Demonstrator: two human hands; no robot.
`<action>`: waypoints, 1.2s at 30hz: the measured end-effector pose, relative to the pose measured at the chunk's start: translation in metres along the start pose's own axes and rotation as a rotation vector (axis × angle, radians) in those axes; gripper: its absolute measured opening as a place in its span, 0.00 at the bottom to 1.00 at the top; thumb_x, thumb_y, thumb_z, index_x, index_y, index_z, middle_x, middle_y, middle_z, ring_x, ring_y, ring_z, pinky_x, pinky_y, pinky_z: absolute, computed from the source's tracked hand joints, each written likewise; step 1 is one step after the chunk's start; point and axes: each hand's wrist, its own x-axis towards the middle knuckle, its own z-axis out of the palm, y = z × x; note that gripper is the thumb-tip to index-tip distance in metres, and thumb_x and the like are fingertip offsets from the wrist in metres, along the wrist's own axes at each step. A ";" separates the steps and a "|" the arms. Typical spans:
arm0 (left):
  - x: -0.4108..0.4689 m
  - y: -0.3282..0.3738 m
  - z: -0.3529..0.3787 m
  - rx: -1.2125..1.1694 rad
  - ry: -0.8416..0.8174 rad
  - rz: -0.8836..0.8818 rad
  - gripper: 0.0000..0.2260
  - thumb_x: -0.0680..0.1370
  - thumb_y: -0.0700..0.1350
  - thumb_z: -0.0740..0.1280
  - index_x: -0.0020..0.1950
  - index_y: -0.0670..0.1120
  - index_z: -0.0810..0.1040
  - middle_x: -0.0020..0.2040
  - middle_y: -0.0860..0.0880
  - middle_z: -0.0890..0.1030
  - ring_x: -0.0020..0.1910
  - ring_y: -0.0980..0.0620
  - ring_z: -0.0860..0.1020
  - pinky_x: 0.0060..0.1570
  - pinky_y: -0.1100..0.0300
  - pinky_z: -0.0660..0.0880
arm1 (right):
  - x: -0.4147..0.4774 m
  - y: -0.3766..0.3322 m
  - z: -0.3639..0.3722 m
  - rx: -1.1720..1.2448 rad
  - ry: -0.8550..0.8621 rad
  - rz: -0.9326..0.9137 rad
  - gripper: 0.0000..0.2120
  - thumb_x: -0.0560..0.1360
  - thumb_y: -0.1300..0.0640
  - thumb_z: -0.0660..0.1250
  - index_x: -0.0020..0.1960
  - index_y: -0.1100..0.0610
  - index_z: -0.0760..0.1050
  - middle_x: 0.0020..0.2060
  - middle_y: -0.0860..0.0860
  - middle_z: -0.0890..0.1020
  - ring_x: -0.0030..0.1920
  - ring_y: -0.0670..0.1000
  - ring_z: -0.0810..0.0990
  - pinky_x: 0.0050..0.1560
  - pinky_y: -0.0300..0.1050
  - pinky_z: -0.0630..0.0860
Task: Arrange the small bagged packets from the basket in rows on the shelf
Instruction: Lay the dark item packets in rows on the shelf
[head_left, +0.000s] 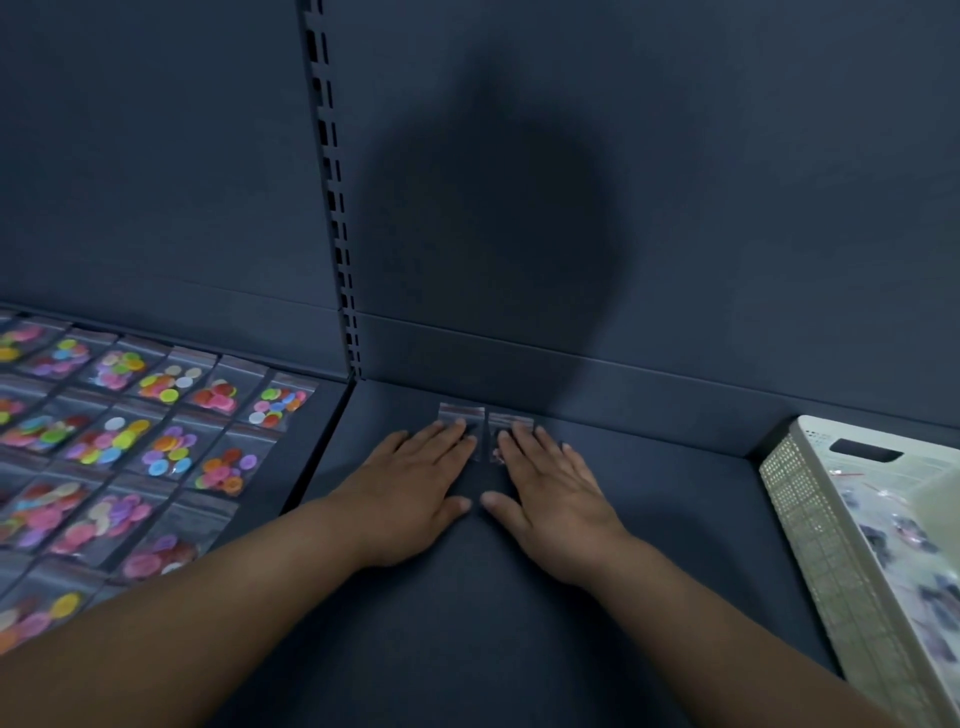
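Dark shelf under the hands: left hand and right hand lie spread flat, fingers pressing two packets side by side. Pulling back carelessly could drag them askew, since the plastic looks slick; the basket stands beside the right hand.

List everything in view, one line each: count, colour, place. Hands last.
Shelf: one, dark blue-grey, across the view.
Slotted upright: one, dark, on the back wall between two sections.
Disc packets: many, clear bags of multicoloured discs, in rows on the left section.
Left packet: one, clear with reddish top strip, near the back.
Right packet: one, same look, beside it.
Basket: one, off-white, perforated, at the right edge.
Basket packets: several, blurred, inside.
Left hand: flat, fingertips on left packet.
Right hand: flat, fingertips on right packet.
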 end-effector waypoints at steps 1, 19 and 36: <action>0.000 -0.001 0.000 -0.003 0.003 0.001 0.30 0.81 0.59 0.49 0.78 0.51 0.40 0.78 0.53 0.37 0.76 0.56 0.38 0.73 0.56 0.38 | 0.001 -0.001 0.000 -0.006 -0.002 0.005 0.33 0.78 0.37 0.47 0.77 0.50 0.40 0.77 0.45 0.41 0.75 0.45 0.36 0.74 0.46 0.34; 0.001 -0.006 -0.007 -0.077 0.068 -0.019 0.30 0.80 0.57 0.56 0.78 0.49 0.50 0.79 0.50 0.45 0.77 0.52 0.47 0.75 0.57 0.48 | 0.004 -0.006 -0.011 0.052 -0.006 0.032 0.34 0.78 0.37 0.52 0.77 0.52 0.48 0.77 0.49 0.47 0.76 0.51 0.45 0.76 0.48 0.45; 0.003 0.026 -0.048 -0.154 0.228 0.039 0.30 0.80 0.56 0.58 0.78 0.50 0.50 0.79 0.50 0.46 0.77 0.53 0.46 0.74 0.60 0.47 | -0.022 0.013 -0.074 0.071 0.250 -0.003 0.30 0.79 0.44 0.56 0.76 0.55 0.52 0.77 0.52 0.52 0.76 0.50 0.51 0.75 0.43 0.49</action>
